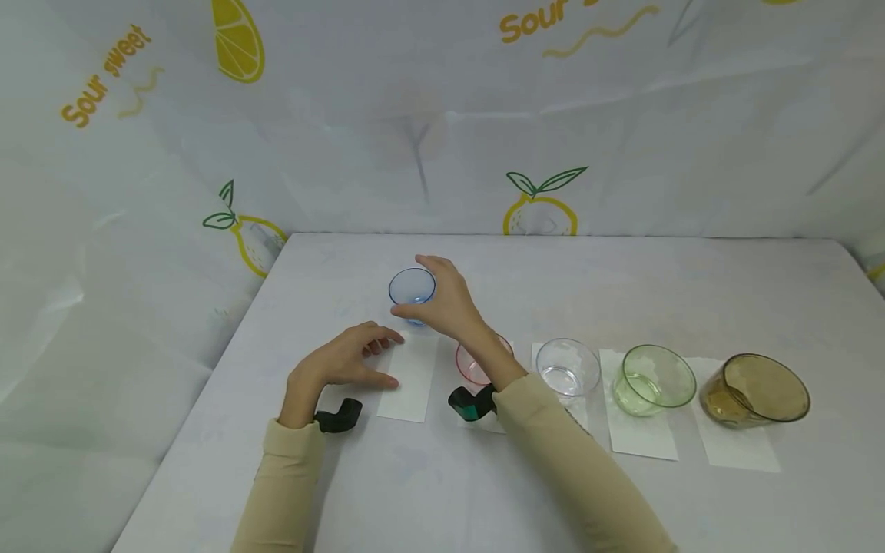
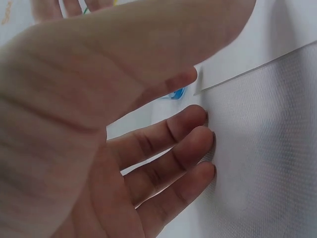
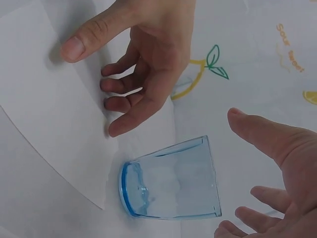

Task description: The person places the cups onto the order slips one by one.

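Observation:
A blue-tinted glass (image 1: 409, 289) stands upright near the back left of the table. My right hand (image 1: 448, 301) is beside it, thumb and fingers spread wide. In the right wrist view a gap shows between that hand (image 3: 292, 166) and the blue glass (image 3: 171, 182). Just in front of the glass lies a white paper sheet (image 1: 409, 380). My left hand (image 1: 343, 359) is at the sheet's left side, thumb apart from the loosely bent fingers, holding nothing. In the left wrist view, its fingertips (image 2: 200, 141) are close to the white surface; contact is unclear.
To the right, a row of glasses stands on white sheets: a pink-rimmed glass (image 1: 472, 367) partly hidden by my right forearm, a clear glass (image 1: 568, 367), a green glass (image 1: 650, 384) and a larger amber glass (image 1: 750, 392). Lemon-printed cloth (image 1: 380, 169) hangs behind the table.

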### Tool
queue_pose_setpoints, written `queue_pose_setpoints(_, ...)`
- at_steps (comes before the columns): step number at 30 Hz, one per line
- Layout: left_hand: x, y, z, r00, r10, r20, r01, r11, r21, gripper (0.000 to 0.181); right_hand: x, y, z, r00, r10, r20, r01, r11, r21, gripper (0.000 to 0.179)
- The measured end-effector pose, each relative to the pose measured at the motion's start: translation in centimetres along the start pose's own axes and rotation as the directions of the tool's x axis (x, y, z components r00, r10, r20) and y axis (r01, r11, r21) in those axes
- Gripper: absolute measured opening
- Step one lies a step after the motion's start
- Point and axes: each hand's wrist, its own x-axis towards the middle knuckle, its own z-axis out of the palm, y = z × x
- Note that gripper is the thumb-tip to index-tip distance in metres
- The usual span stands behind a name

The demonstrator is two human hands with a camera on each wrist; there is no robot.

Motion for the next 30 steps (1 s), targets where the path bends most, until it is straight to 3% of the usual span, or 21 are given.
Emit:
queue_pose_setpoints(6, 0.0, 0.1, 0.1, 1.000, 0.008, -0.003, -0.008, 1.000, 0.009, 0.063, 0.2, 0.2, 0.5, 1.000, 0.021, 0.008, -0.021, 1.000, -0.019, 0.089)
queue_pose_setpoints(18, 0.2, 0.4, 0.4, 0.997, -0.076, 0.026, 0.075, 0.997, 0.017, 0.071, 0.6, 1.0, 0.8, 0.999, 0.046, 0.003, -0.046, 0.996, -0.075, 0.087)
queue_pose_setpoints(30, 0.2, 0.5, 0.6, 0.994, -0.100, 0.039, 0.099, 0.995, 0.025, 0.070, 0.6, 1.3, 0.9, 0.999, 0.043, -0.026, -0.045, 0.995, -0.091, 0.085)
